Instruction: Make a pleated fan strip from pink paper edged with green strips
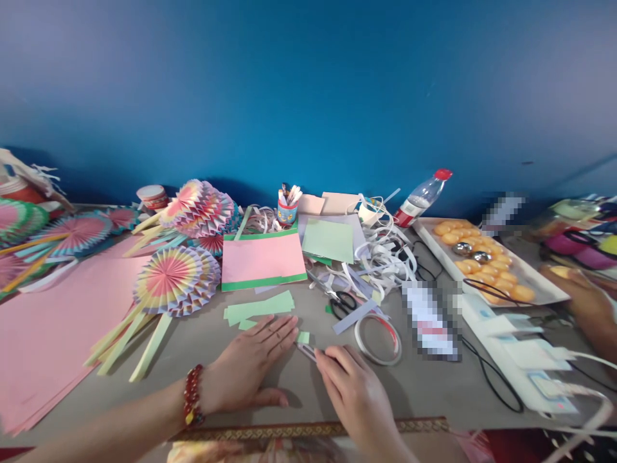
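My left hand (255, 360) lies flat, fingers stretched out, pressing a light green paper strip (303, 337) on the grey table. Around a slim craft knife (306, 351) my right hand (354, 389) is closed, and the blade end points at the strip beside my left fingertips. Its handle is mostly hidden in my fingers. Just beyond my left hand rest more pale green paper strips (260, 308), loosely overlapping. A roll of double-sided tape (378, 339) and black-handled scissors (343, 303) lie close to my right hand.
Folded paper fans (176, 281) and pink sheets (58, 321) cover the left. At the back are a pink-and-green card (263, 258), a pen cup (288, 211), white paper scraps (385, 251) and a bottle (419, 202). Rightward: a tray (549, 292), a power strip (511, 354), another person's hand (590, 308).
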Available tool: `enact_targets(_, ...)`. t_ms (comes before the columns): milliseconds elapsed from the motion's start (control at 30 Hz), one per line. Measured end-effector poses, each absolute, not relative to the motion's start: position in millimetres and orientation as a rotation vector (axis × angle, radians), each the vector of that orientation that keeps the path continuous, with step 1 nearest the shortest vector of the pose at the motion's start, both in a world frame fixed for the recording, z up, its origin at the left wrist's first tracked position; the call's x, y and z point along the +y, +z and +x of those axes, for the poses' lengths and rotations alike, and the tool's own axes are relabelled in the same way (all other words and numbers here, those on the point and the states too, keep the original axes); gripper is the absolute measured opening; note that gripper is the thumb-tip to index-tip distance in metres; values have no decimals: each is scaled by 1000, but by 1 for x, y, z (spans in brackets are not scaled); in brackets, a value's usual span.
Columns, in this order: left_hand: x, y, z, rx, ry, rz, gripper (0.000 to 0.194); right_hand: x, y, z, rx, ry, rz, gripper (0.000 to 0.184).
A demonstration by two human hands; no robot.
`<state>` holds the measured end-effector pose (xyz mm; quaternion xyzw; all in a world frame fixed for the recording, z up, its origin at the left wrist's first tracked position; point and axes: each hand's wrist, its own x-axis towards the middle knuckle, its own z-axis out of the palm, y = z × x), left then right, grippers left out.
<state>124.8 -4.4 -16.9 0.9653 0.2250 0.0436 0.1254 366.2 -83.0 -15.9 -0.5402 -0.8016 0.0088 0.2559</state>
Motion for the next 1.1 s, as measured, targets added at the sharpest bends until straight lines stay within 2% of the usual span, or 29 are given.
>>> enact_targets(333, 4, 0, 113, 659, 95, 2764, 88, -80, -14, 365, -2191, 73, -1475, 27)
enact_targets(867, 6, -9, 106, 582, 39, 2803, 104, -77, -11, 348, -2221, -3, -1462, 30)
enact_targets(1100, 8, -4, 102, 603, -5, 2779, 99, -75, -14, 346, -2190, 73, -1491, 27)
